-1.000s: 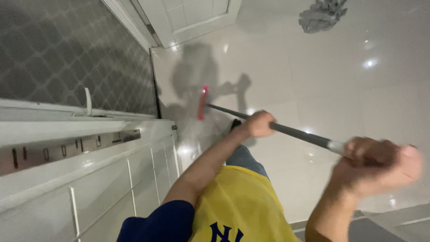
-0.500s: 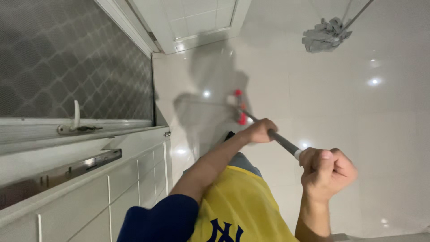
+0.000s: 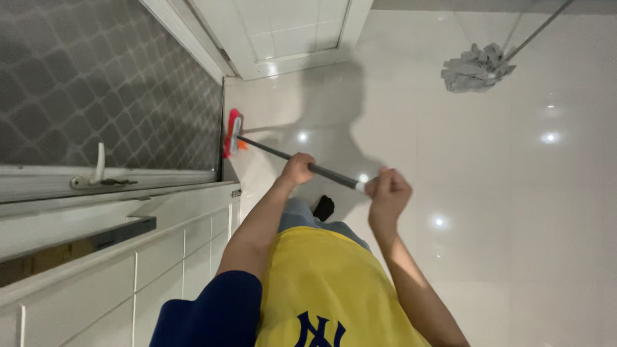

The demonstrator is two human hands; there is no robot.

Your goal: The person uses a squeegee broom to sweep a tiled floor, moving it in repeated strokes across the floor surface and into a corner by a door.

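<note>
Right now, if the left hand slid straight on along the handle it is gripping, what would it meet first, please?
Probably the red broom head, which sits at the far end of the dark handle beyond the left hand, near the patterned glass door.

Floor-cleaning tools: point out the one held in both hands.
The red-headed broom, its dark handle gripped by the left hand and right hand. The grey string mop rests untouched farther off on the white floor.

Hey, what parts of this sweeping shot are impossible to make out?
Head view only:
- Broom head: bristles blurred, too small to read.
- Handle end: hidden inside the right hand.
- Grey mop: its pole cut off by the top edge.
- Feet: mostly hidden by the yellow shirt.
</note>
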